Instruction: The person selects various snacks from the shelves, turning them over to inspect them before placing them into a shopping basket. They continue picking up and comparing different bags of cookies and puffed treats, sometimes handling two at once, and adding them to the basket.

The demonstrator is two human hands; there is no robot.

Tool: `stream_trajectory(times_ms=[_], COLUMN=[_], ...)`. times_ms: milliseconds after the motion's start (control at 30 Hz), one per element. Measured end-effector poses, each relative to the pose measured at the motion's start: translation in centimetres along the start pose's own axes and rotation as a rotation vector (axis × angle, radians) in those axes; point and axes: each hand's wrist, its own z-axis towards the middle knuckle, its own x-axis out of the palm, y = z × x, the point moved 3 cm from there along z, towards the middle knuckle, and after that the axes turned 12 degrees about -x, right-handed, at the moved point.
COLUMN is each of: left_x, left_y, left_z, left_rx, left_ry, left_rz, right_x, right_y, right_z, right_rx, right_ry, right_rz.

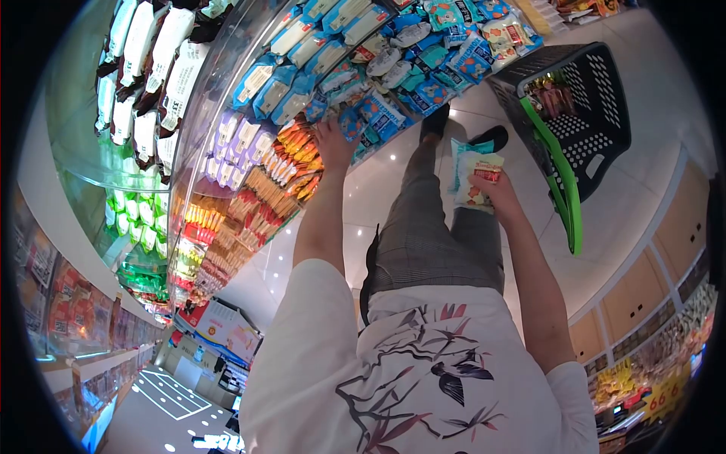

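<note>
My right hand is closed around snack packets at the right of my legs. A cream packet with a red label is in front, and a light-blue packet shows behind it. On the left, my left hand reaches to the edge of the snack display, its fingers stretched out over the goods. Orange packets lie just left of it, and blue snack bags lie to its right. Its fingertips rest among the packets, and I see nothing gripped in them.
A black shopping basket with a green handle stands on the floor at the right, with some packets inside. Purple packets and white-and-brown packets fill other display sections. Wooden cabinets line the far right.
</note>
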Motion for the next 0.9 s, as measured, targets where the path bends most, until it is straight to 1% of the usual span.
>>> stream_trajectory(times_ms=[100,200,300,400,500,600,633,733,833,900], left_x=[0.5,0.2,-1.7,-0.5,0.8,0.7,0.5,0.8,-0.6,-2.5], left_y=[0.6,-0.3,-4.9,-7.4,-8.4,-9.3,-9.7,-10.1,-10.6,-11.2], left_z=[-0.2,-0.3,0.1,0.7,2.3,3.5,3.6,3.6,3.1,2.6], left_rx=[-0.015,0.178,0.486,0.708,0.858,0.885,0.899,0.932,1.022,0.857], left_ry=[-0.059,-0.165,-0.065,-0.060,-0.063,0.080,0.040,0.041,-0.037,0.144], left_rz=[0.043,-0.023,-0.061,0.103,0.327,0.448,0.509,0.584,0.562,0.459], right_x=[0.1,0.3,0.4,0.3,0.6,0.2,0.2,0.3,0.3,0.3], right_y=[0.0,0.0,-0.5,-1.0,-0.7,-1.1,-1.0,-0.4,0.2,0.7], right_z=[-0.1,-0.1,-0.2,-0.2,-0.8,-0.6,-0.6,-1.0,-1.4,-1.5], right_rx=[-0.013,-0.021,-0.008,0.000,-0.011,-0.027,-0.036,-0.041,-0.022,-0.024], right_ry=[-0.011,-0.022,-0.019,-0.007,-0.009,-0.013,-0.021,-0.039,-0.043,-0.040], right_rz=[0.003,0.014,0.033,0.004,0.038,0.019,0.021,0.070,0.193,0.261])
